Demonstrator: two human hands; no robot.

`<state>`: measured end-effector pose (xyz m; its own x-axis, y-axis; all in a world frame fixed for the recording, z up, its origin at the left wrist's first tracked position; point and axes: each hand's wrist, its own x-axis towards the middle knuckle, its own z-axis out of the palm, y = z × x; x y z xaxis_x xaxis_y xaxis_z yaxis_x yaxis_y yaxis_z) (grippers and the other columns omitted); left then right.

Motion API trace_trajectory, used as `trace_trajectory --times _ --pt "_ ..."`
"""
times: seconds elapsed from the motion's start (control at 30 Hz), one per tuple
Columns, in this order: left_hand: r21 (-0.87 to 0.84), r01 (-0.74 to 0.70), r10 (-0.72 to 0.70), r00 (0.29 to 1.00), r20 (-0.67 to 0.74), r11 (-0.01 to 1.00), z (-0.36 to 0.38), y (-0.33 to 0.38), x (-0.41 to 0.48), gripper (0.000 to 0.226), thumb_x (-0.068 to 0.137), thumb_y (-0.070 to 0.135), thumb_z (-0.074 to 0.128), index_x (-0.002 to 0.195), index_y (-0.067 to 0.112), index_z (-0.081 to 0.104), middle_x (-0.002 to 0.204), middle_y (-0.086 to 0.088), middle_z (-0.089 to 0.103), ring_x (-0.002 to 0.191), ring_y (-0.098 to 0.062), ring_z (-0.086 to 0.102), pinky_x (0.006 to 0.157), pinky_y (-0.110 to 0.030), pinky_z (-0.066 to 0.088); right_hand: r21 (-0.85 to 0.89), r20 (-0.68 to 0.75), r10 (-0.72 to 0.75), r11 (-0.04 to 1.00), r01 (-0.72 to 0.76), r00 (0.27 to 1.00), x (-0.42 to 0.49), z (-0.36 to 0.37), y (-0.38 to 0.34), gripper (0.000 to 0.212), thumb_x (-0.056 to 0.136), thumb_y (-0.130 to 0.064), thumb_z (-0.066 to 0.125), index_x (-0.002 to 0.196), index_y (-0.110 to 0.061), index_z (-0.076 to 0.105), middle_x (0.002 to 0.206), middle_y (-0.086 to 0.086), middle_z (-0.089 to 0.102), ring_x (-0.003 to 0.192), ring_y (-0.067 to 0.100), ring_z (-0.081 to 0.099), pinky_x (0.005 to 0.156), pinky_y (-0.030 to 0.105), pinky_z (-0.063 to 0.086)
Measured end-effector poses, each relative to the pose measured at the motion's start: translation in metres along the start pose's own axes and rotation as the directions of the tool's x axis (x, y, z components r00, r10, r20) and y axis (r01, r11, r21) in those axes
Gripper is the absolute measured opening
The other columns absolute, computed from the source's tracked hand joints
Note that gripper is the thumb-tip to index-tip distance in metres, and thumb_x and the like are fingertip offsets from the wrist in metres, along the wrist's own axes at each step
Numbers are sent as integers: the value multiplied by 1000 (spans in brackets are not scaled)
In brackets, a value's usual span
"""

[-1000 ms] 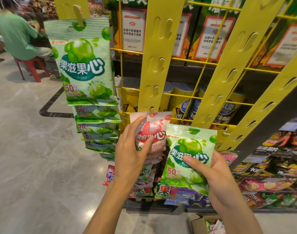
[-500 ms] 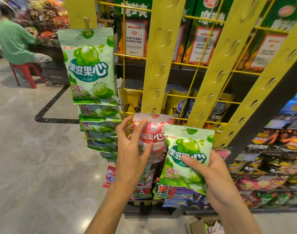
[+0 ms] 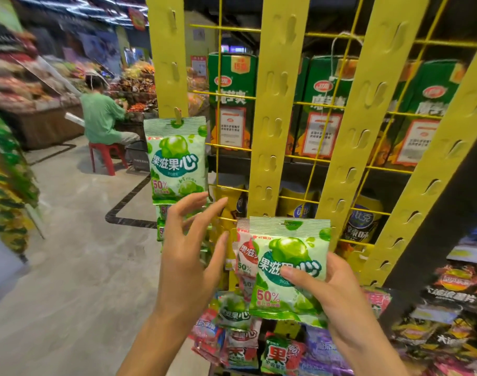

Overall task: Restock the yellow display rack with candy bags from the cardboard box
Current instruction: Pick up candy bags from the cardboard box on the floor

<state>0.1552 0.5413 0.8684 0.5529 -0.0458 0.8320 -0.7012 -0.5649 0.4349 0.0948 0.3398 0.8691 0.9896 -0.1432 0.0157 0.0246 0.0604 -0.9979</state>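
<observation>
My right hand [image 3: 337,297] grips a green candy bag [image 3: 289,264] by its lower half, upright in front of the yellow display rack [image 3: 275,109]. Behind it a pink candy bag [image 3: 244,256] hangs on the middle strip. My left hand [image 3: 188,256] is open with fingers spread, left of the pink bag and holding nothing. Another green candy bag [image 3: 176,158] hangs from a clip on the left strip, with several more stacked below it. The cardboard box is out of view.
A person in a green shirt [image 3: 101,120] sits on a red stool [image 3: 107,156] at the back left. Green cartons [image 3: 231,99] stand behind the rack's wire grid. Snack shelves [image 3: 449,308] fill the lower right, more mixed candy bags [image 3: 240,346] hang below my hands.
My left hand has let go of the pink bag and opened, shifting left. The view has tilted upward, showing more of the rack. My right hand keeps its green bag.
</observation>
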Motion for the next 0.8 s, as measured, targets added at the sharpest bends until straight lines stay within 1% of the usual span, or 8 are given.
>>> trace_trajectory --times 0.17,0.3,0.47,0.53,0.6,0.63,0.73,0.8 --pt "65 -83 85 996 -31 994 -32 -5 44 47 90 14 62 136 15 53 131 -6 47 127 -13 46 107 -17 35 1 72 -59 998 59 996 14 22 -19 39 73 -7 81 108 -16 66 95 -2 78 87 14 75 67 23 58" --pt "66 -111 115 992 -47 992 -50 -17 88 43 93 14 60 136 12 55 127 -4 47 122 -15 49 102 -33 45 5 108 -147 989 147 983 26 43 -43 38 74 -4 80 108 -16 66 93 -2 78 84 12 75 63 20 57" --pt "73 -118 123 990 -69 990 -66 -40 157 45 94 14 56 139 17 51 126 -6 47 121 -16 48 105 -36 43 16 111 -258 966 258 960 42 73 -75 34 76 -8 79 106 -17 67 93 -5 78 84 10 75 65 19 57" --pt "44 -125 128 988 -82 991 -71 -48 180 45 95 8 57 137 19 51 126 -7 48 119 -3 47 106 -24 40 12 124 -295 955 296 947 48 86 -89 33 77 -10 79 106 -18 67 94 -6 78 86 10 74 67 19 57" --pt "7 -143 143 987 -69 990 -75 -51 199 43 95 4 57 136 18 52 126 -9 50 112 17 43 97 -3 34 3 132 -332 942 334 934 55 98 -102 32 78 -9 79 106 -19 67 94 -5 78 86 10 74 69 20 57" --pt "-24 -138 137 989 -50 990 -76 -52 206 43 96 4 56 136 19 52 126 -8 50 110 20 43 93 1 34 0 132 -353 934 356 926 59 105 -108 32 78 -8 79 105 -19 67 94 -4 78 86 11 74 69 20 57" --pt "-107 -128 129 992 10 986 -78 -56 225 41 99 9 54 138 22 51 124 -3 52 102 4 55 87 -10 49 -19 128 -410 909 415 903 68 123 -122 34 80 -7 78 109 -18 65 98 -3 77 89 12 74 71 22 58" --pt "-195 -91 103 993 53 976 -79 -59 235 40 100 12 52 138 24 50 119 -1 56 91 -4 60 75 -18 56 -46 127 -431 897 439 893 74 134 -130 35 80 -10 79 111 -19 64 101 -3 77 91 11 74 73 22 58"
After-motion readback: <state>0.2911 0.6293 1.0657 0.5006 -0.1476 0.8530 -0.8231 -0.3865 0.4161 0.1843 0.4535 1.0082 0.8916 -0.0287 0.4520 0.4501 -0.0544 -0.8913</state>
